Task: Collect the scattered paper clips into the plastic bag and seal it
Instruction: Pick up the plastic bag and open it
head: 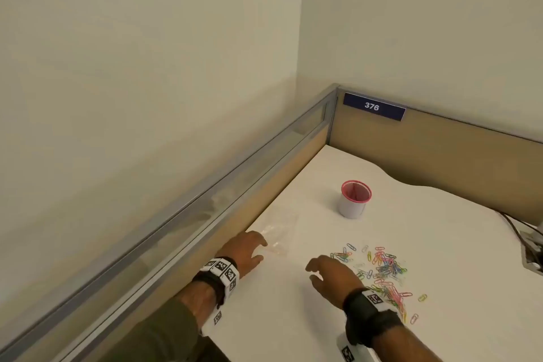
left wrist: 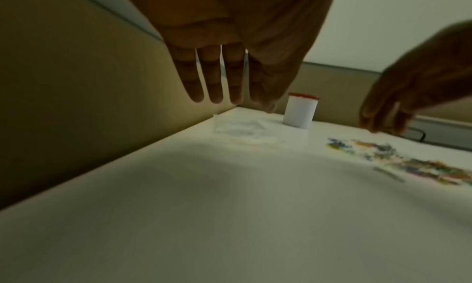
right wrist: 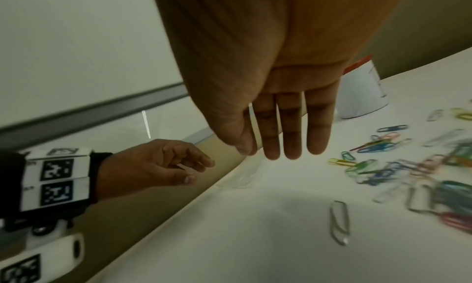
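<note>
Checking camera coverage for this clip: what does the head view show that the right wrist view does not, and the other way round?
Only the head view shows the blue 376 sign, the cable at the right edge, and the whole spread of paper clips.

Only the right wrist view shows the right hand palm side with straight fingers, holding nothing, and one silver clip sharply.

Both show the left hand, open beside the plastic bag, the red-rimmed cup and the white table.

On the white table [head: 440,244] we logged a white, red-rimmed cup [head: 354,200], upright; a blue "376" plate [head: 373,106] on the partition [head: 440,150]; a dark cable [head: 512,222].
</note>
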